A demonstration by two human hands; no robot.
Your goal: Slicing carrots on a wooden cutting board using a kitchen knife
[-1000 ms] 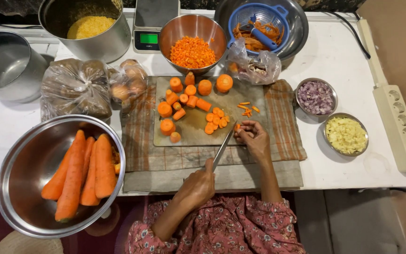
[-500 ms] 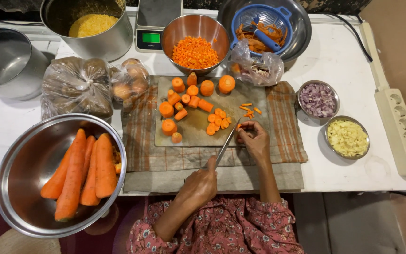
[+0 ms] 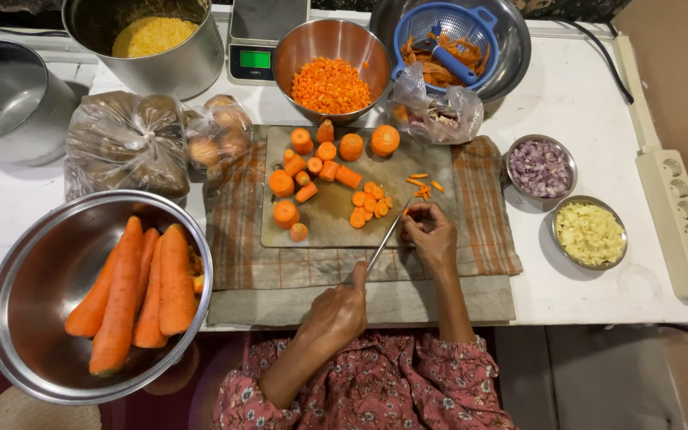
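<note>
My left hand (image 3: 336, 312) grips the handle of a knife (image 3: 384, 239), its blade angled up toward the right side of the cutting board (image 3: 336, 211). My right hand (image 3: 433, 236) pinches a small carrot piece (image 3: 409, 213) against the board right at the blade's tip. Thick carrot chunks (image 3: 312, 163) and thin slices (image 3: 369, 203) lie across the board. A few thin carrot sticks (image 3: 422, 185) rest just above my right hand.
A checked cloth (image 3: 479, 223) lies under the board. A steel bowl of whole carrots (image 3: 133, 287) sits at the left and a bowl of diced carrot (image 3: 330, 84) behind the board. Bagged vegetables (image 3: 125, 143), a scale (image 3: 258, 40), two small bowls (image 3: 541, 167) (image 3: 590, 233), a blue colander (image 3: 447, 40) and a power strip (image 3: 678, 223) surround it.
Both hands stay at the board's right side; my right hand and the knife tip have shifted only slightly around the small carrot piece.
</note>
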